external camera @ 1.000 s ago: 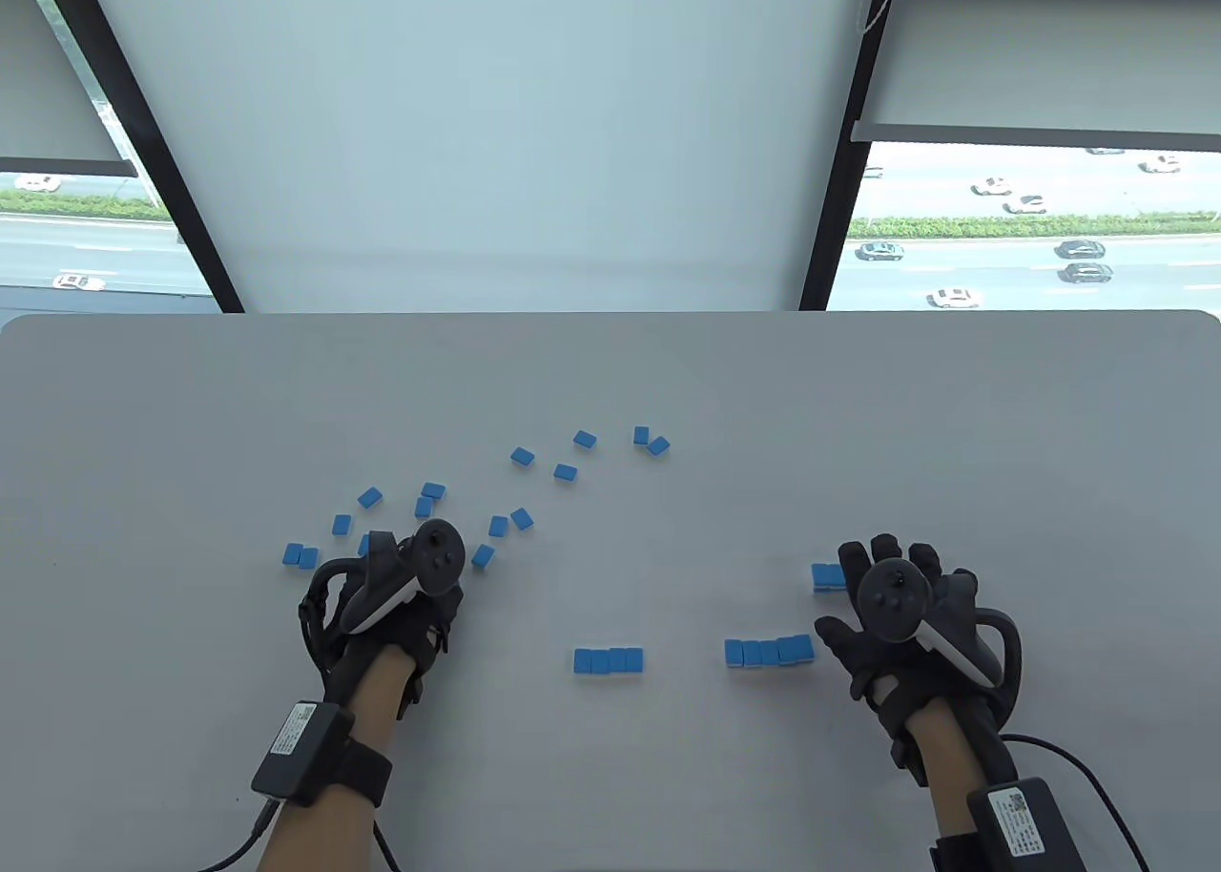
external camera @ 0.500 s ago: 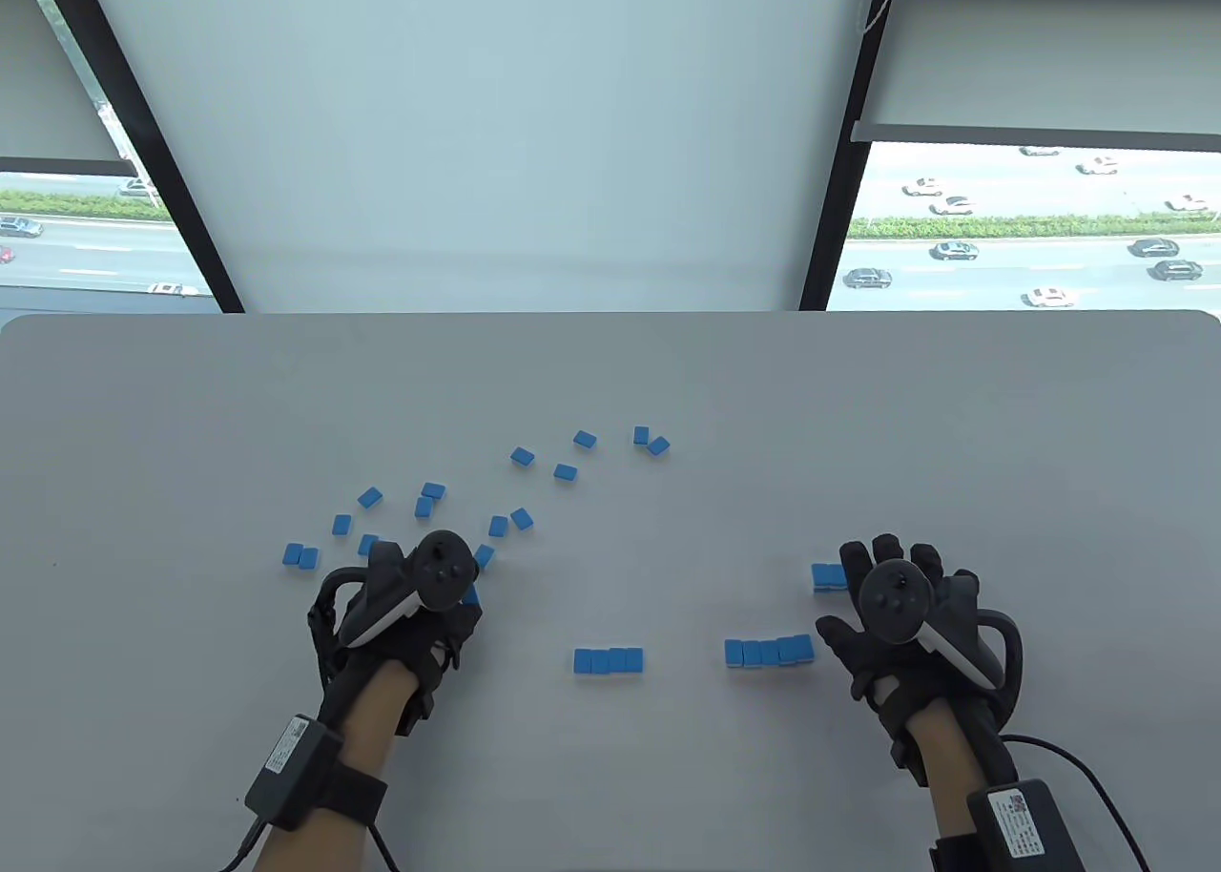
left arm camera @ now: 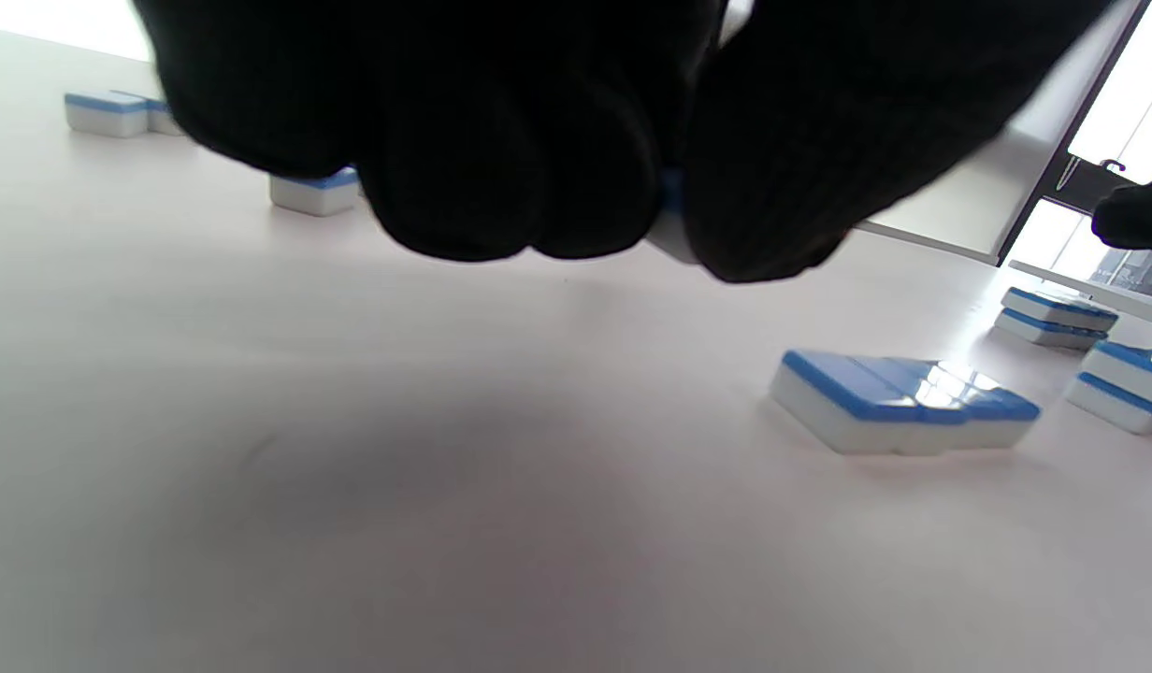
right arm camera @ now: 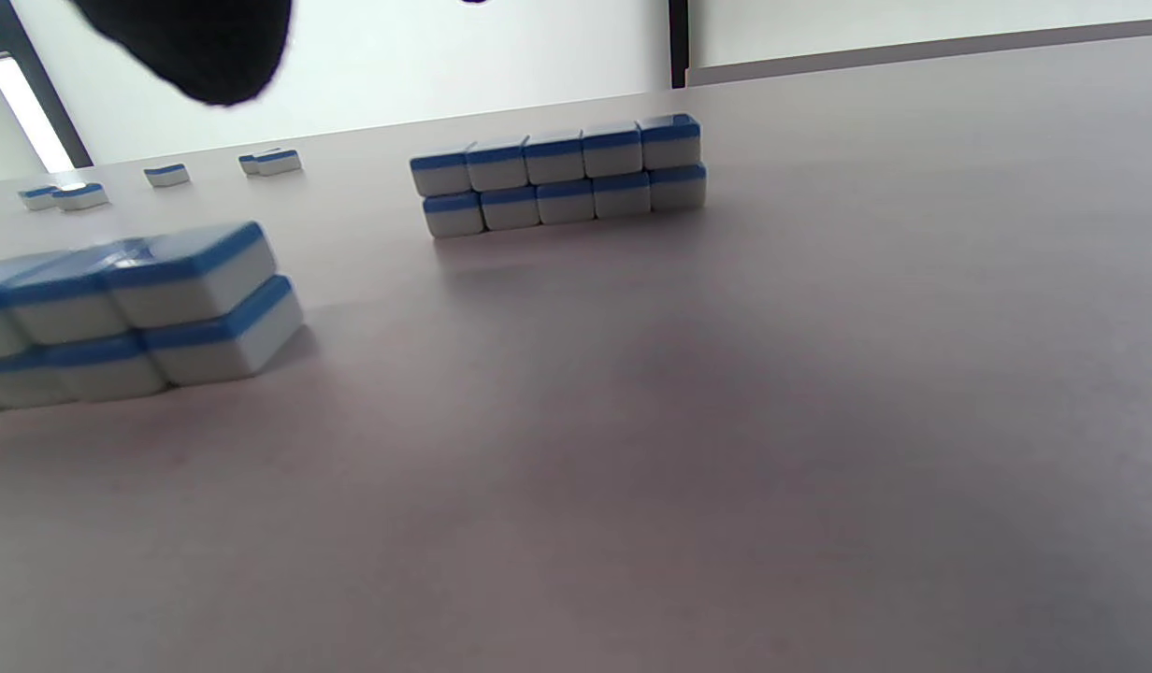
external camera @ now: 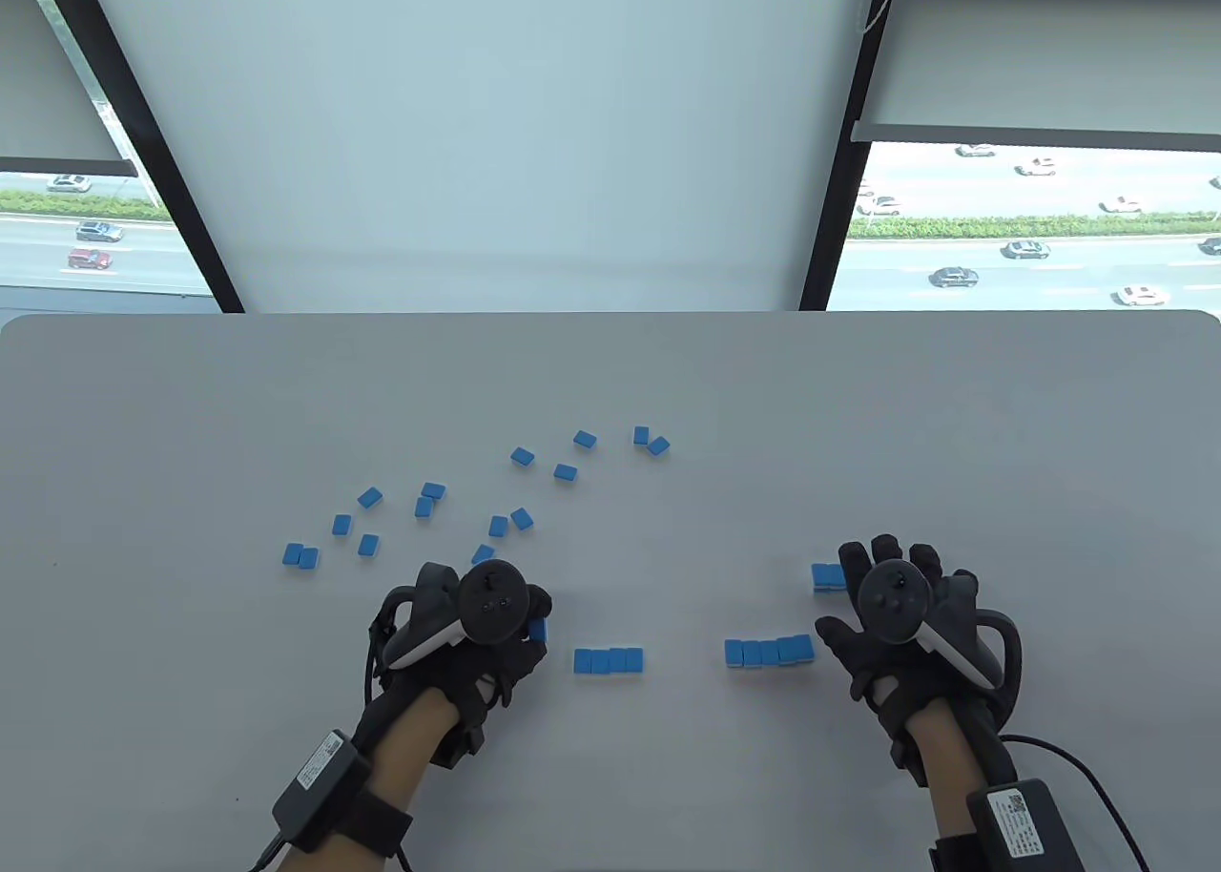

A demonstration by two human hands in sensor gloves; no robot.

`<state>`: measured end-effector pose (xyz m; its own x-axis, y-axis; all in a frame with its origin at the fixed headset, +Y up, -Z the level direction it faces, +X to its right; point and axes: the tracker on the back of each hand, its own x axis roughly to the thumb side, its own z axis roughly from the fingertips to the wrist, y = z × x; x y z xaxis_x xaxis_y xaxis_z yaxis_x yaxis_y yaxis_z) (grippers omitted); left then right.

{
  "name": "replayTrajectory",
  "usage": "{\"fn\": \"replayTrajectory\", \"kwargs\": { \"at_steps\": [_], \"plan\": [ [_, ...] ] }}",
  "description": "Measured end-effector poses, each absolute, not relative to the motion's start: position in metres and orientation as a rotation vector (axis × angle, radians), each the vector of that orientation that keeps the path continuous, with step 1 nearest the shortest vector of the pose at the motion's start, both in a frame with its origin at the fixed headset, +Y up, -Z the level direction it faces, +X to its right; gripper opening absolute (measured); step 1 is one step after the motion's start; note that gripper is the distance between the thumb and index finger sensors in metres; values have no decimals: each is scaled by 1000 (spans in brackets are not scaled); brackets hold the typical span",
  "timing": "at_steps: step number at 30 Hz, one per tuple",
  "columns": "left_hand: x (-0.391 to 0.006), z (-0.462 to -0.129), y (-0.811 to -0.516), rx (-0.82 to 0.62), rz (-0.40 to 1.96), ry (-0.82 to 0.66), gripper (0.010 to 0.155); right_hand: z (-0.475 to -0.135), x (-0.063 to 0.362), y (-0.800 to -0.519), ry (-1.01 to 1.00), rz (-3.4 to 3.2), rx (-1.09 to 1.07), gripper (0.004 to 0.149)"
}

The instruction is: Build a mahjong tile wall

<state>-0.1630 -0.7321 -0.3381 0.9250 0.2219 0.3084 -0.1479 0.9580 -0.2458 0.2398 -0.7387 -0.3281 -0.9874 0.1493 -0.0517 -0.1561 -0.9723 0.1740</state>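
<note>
Two gloved hands at a grey desk [external camera: 858,414] strewn with blue-and-white mahjong tiles.
The left hand [external camera: 477,638] pinches one small blue-backed tile [external camera: 538,631] just left of the single-layer four-tile row [external camera: 609,660] near the desk's front edge; further right stands the two-layer tile row [external camera: 769,651], and the right hand [external camera: 901,629] rests spread beside it.
</note>
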Motion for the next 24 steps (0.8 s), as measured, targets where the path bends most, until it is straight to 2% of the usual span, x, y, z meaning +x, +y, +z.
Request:
{"fn": "replayTrajectory", "kwargs": {
  "at_steps": [8, 24],
  "plan": [
    [-147, -338, -748, -285, 148, -378, 61, -328, 239, -739, 278, 2977, -58, 80],
    [-138, -335, -750, -290, 118, -416, 61, -328, 239, -739, 281, 2983, -63, 80]
  ]
}}
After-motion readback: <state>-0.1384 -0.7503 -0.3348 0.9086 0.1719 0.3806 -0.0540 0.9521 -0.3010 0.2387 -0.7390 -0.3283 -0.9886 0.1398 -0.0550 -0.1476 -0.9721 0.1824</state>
